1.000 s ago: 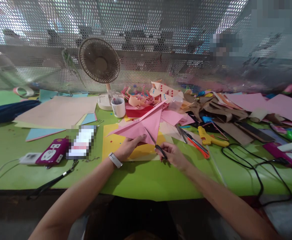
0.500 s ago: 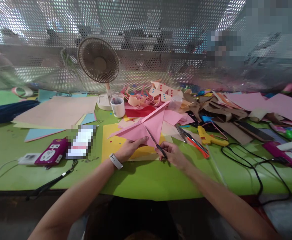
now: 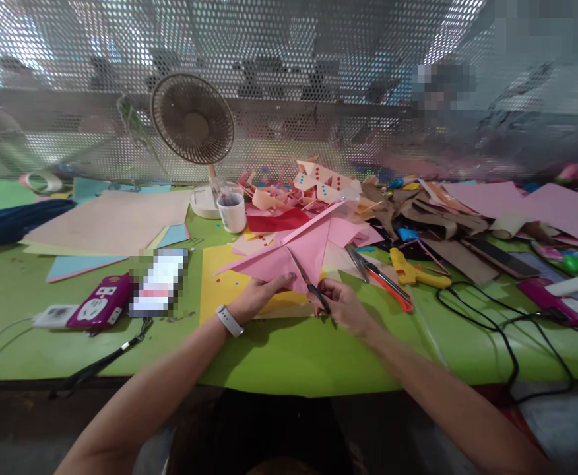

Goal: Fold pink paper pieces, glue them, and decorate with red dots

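Observation:
A folded sheet of pink paper (image 3: 289, 254) is held above the table at the middle. My left hand (image 3: 260, 295), with a white band at the wrist, pinches its lower edge, thumb on top. In my right hand (image 3: 341, 302) is a pair of scissors (image 3: 303, 269) with dark handles, its blades pointing up and left across the pink paper. The fingers of my right hand are closed round the handles. Beneath the pink sheet lies yellow paper (image 3: 213, 290) with small red and blue dots on it.
A fan (image 3: 193, 119) and a white cup (image 3: 232, 212) stand at the back. Paper scraps (image 3: 279, 194) pile behind the pink sheet. Rightward lie a box cutter (image 3: 388, 287), a yellow glue gun (image 3: 417, 269) and black cables (image 3: 507, 336). A phone (image 3: 160, 282) and a purple power bank (image 3: 101, 302) lie left.
The pink sheet's upper tip has shifted slightly to the right. My hands and the scissors stay nearly in the same place, and the view has moved a little.

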`<state>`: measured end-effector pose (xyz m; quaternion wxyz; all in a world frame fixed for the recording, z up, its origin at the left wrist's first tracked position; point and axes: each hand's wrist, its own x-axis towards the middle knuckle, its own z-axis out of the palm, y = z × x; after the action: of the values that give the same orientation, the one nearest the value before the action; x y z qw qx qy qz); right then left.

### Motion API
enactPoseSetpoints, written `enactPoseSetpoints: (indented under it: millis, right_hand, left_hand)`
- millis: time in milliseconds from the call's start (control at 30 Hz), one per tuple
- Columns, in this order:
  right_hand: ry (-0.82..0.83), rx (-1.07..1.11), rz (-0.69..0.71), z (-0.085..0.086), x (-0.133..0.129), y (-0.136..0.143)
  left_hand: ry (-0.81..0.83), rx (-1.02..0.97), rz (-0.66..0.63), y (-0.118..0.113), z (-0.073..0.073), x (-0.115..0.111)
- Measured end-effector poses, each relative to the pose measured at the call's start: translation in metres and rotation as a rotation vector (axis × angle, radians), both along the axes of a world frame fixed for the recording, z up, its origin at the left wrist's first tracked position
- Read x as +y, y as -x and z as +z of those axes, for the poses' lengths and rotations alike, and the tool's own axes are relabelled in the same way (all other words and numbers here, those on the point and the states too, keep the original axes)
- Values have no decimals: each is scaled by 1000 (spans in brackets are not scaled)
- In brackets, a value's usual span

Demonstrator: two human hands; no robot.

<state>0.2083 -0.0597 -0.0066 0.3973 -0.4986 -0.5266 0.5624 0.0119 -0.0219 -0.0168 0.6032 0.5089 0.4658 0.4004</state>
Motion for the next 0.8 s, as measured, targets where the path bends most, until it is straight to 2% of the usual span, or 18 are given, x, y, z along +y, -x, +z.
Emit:
enactPoseSetpoints:
  millis: [100, 233, 567, 800]
  right_hand:
    - [22, 3, -11, 0, 0, 0]
    - [12, -12, -3, 1, 0, 0]
    - [50, -25, 14, 4, 0, 0]
    - [43, -8, 9, 4, 0, 0]
  left_hand:
    - [23, 77, -53, 0, 9, -3]
    - [61, 169, -48, 0, 16, -6]
    - [37, 117, -58, 1, 6, -2]
    - [32, 124, -44, -1, 15, -5]
